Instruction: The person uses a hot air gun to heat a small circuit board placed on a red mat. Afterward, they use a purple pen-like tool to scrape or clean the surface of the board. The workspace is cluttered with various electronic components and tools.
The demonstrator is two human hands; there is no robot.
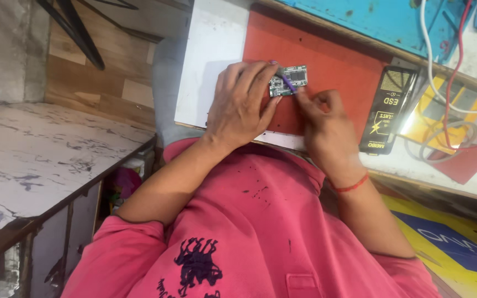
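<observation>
My left hand [238, 105] lies palm down on a red work mat [332, 60] and pinches a small green circuit board [289, 80] between its fingertips and thumb. My right hand [327, 129], with a red thread around the wrist, holds a thin purple tool [287, 81]. The tool's tip rests on the board. Both hands meet at the board, and their fingers hide its lower edge. My pink shirt fills the bottom of the view.
The mat lies on a white board [211, 49]. Right of the hands sits a flat black packet with yellow print [387, 110], then a yellow device [443, 116] with white and red cables. A marbled table [40, 154] stands at left, a blue surface [387, 19] behind.
</observation>
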